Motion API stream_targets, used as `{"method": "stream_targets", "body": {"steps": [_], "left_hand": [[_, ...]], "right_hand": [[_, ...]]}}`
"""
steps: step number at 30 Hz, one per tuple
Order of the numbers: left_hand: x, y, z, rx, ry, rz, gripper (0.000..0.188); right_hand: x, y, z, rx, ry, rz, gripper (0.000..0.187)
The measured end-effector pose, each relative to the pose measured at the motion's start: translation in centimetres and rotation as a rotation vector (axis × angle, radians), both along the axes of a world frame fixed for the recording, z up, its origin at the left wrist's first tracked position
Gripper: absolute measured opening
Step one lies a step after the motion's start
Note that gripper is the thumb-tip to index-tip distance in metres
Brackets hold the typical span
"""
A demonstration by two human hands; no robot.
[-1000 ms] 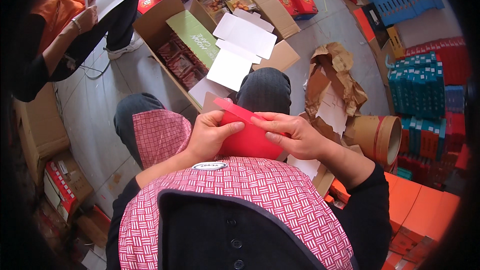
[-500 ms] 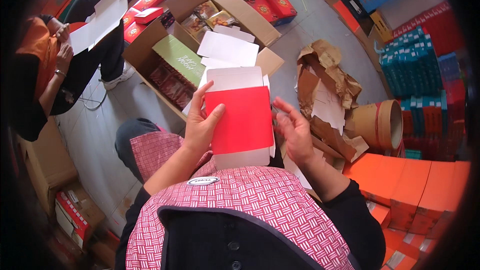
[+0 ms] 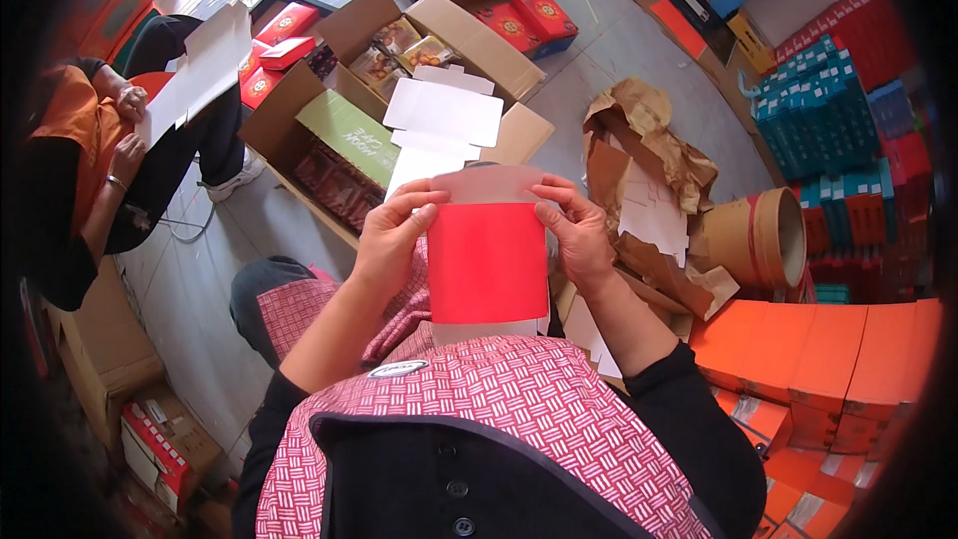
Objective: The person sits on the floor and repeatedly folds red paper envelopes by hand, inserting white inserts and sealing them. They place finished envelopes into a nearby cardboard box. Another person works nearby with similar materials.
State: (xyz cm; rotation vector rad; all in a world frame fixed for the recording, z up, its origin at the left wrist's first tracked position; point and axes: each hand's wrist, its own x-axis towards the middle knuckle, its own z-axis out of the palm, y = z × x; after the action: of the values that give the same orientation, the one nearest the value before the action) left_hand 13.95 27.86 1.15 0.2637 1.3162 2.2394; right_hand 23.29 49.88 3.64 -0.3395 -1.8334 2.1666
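Observation:
A red cardboard box [image 3: 488, 265] with pale end flaps is held up in front of my apron. Its far flap [image 3: 489, 185] sticks out past the red face, and another pale flap shows at the near end. My left hand [image 3: 395, 232] pinches the box's upper left corner, thumb on the near side of the flap. At the upper right corner, my right hand [image 3: 579, 230] grips it the same way. Just beyond my hands, white flat card pieces [image 3: 445, 112] lie on an open carton [image 3: 299, 180]. What is behind the box is hidden.
In the carton are a green box [image 3: 349, 135] and packed food trays [image 3: 404, 50]. Crumpled brown paper [image 3: 639, 130] and a cardboard drum [image 3: 753, 240] stand to the right, near stacked orange boxes [image 3: 788, 349]. At left, another person's hands [image 3: 128, 140] hold a white card sheet [image 3: 205, 60].
My right hand, apart from the box before, has closed on its upper right corner. My left hand has shifted up to the upper left corner, and the far flap now tilts more.

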Motion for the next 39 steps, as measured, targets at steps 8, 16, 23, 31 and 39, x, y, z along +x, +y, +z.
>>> {"method": "stream_targets", "body": {"steps": [8, 16, 23, 31, 39], "left_hand": [[1.0, 0.3, 0.9, -0.068, 0.180, 0.047, 0.012], [1.4, 0.8, 1.8, -0.130, 0.253, 0.015, 0.010], [1.8, 1.0, 1.3, 0.016, 0.169, 0.018, 0.029], [1.8, 0.7, 1.5, -0.068, 0.190, 0.002, 0.029], [1.8, 1.2, 1.4, -0.277, 0.389, 0.030, 0.013]], "right_hand": [[-2.5, 2.1, 4.0, 0.402, -0.072, 0.301, 0.014], [-7.8, 1.6, 5.5, 0.312, -0.426, 0.811, 0.022], [-8.2, 1.1, 5.8, 0.345, -0.406, 0.835, 0.026], [-7.9, 1.8, 4.4, 0.414, -0.321, 0.880, 0.027], [-6.3, 0.7, 5.2, 0.559, -0.183, 0.727, 0.020]]}}
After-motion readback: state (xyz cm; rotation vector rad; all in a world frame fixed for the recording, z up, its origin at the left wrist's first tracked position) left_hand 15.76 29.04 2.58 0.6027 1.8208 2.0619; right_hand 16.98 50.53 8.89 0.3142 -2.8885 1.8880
